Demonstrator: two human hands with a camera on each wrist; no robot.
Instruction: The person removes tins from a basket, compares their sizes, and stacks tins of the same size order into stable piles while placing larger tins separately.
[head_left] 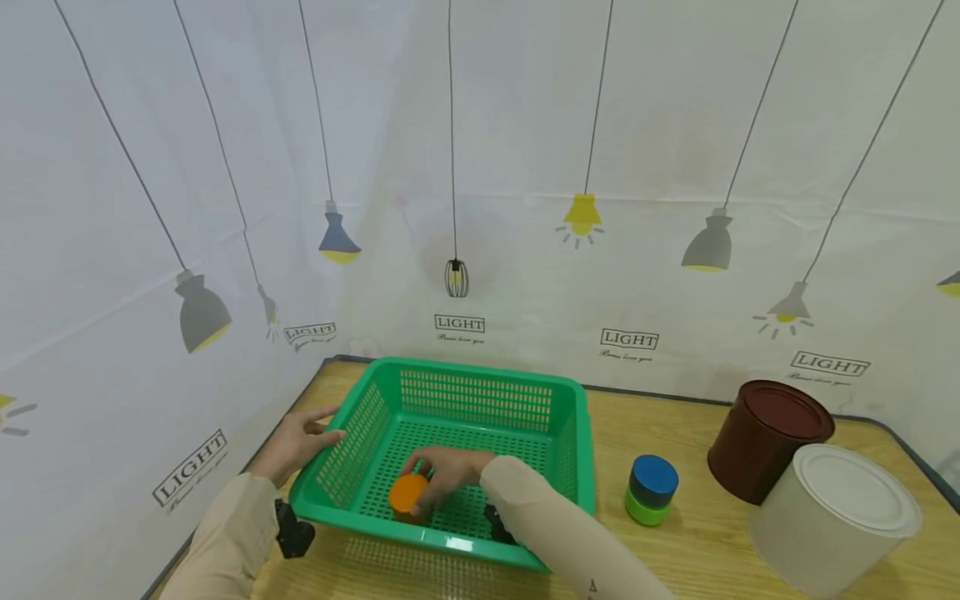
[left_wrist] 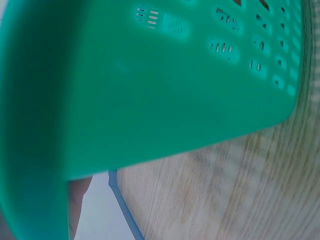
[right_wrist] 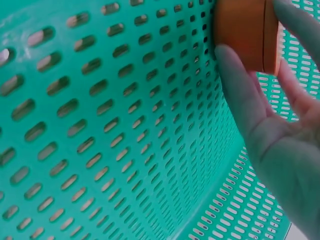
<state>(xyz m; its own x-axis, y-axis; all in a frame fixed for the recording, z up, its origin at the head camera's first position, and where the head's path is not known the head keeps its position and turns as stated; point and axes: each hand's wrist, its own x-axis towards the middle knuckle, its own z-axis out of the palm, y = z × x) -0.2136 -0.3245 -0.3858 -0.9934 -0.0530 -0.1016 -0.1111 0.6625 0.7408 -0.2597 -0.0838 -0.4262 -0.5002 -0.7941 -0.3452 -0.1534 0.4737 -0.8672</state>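
Note:
A green plastic basket (head_left: pixel 480 377) with slotted walls stands on the wooden table. At its left rim my left hand (head_left: pixel 295 442) holds on, thumb over the edge; in the left wrist view the rim (left_wrist: pixel 35 125) hides most of that hand. My right hand (head_left: pixel 450 473) reaches down inside the basket. Between its thumb and fingers it grips a small round orange container (head_left: pixel 408 495). In the right wrist view the orange container (right_wrist: pixel 245 35) shows a lid seam and sits against the slotted basket floor (right_wrist: pixel 120 120).
Right of the basket, a blue round container (head_left: pixel 653 479) sits on a lime green one (head_left: pixel 647 508). Farther right stand a dark red can (head_left: pixel 750 450) and a white tub (head_left: pixel 821 521). A white sheet printed with lamps (head_left: pixel 517 250) hangs behind the table (head_left: pixel 622 417).

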